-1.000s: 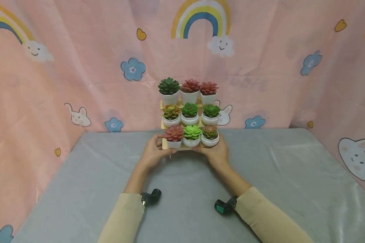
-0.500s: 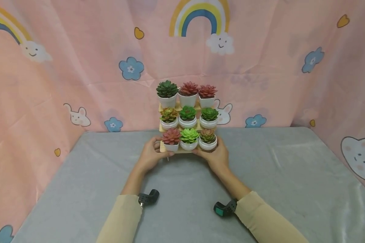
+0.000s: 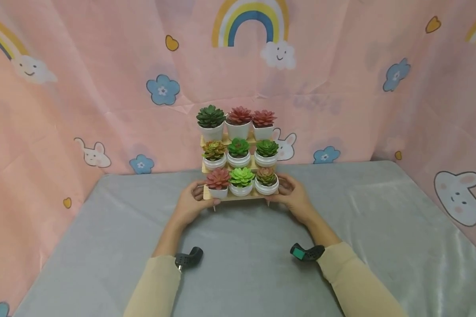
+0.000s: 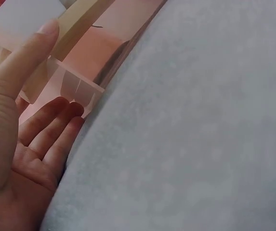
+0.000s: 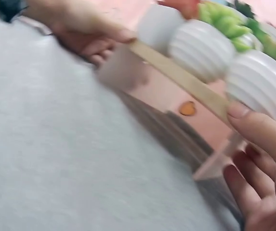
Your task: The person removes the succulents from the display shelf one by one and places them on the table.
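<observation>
A three-tier wooden plant stand (image 3: 206, 193) with clear side panels bears several small succulents in white pots, three to a tier. My left hand (image 3: 189, 204) grips the left end of its lowest tier. In the left wrist view, the thumb (image 4: 24, 60) lies along the wooden board and the other fingers are bent below, by the clear panel (image 4: 72, 82). At the right end, my right hand (image 3: 297, 202) holds the same tier. Its thumb (image 5: 258, 127) presses the board's front edge beside a ribbed white pot (image 5: 260, 82), with fingers curled under near the side panel.
Grey cloth (image 3: 238, 264) covers the table under the stand. Behind and to both sides hangs a pink curtain (image 3: 325, 53) printed with rainbows, flowers and rabbits. A black wrist camera (image 3: 189, 257) sits on my left wrist, another black camera (image 3: 307, 252) on my right.
The stand has come down slightly. My right hand has slid outward to the stand's right end, while the left has kept its grip. The head view has swung a little to the right.
</observation>
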`<move>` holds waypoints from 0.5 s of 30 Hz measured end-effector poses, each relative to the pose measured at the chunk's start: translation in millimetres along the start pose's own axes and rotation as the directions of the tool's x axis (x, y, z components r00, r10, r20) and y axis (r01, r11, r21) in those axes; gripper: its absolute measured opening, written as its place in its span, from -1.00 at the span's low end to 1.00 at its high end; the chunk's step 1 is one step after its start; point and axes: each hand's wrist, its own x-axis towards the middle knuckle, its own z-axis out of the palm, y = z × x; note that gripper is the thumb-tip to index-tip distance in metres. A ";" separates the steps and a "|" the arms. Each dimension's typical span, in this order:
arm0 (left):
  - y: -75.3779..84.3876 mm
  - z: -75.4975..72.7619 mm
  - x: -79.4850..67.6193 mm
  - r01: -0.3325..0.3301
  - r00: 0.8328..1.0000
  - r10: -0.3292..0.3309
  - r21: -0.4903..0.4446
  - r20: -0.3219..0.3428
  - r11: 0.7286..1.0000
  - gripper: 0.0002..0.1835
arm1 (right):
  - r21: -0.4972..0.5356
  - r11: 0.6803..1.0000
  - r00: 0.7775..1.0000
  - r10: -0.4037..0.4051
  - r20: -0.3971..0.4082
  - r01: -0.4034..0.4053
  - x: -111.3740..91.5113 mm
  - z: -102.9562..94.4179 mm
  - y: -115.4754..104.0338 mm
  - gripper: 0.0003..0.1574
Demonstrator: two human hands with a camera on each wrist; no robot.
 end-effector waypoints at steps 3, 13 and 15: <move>-0.2 -1.6 0.3 -0.001 1.000 0.001 0.003 0.009 1.000 -0.25 | 0.057 0.998 0.999 0.031 0.039 -0.034 0.0 -9.8 -0.5 -0.11; 0.3 -3.9 0.2 0.001 1.000 -0.001 0.019 0.012 1.000 -0.24 | 0.089 0.994 0.998 -0.056 0.010 0.054 -0.9 -6.5 -4.6 -0.16; -0.8 -2.7 -0.2 0.003 1.000 -0.003 0.014 0.009 1.000 -0.25 | 0.053 0.996 0.997 -0.068 -0.025 0.070 -1.4 -2.6 -5.0 -0.20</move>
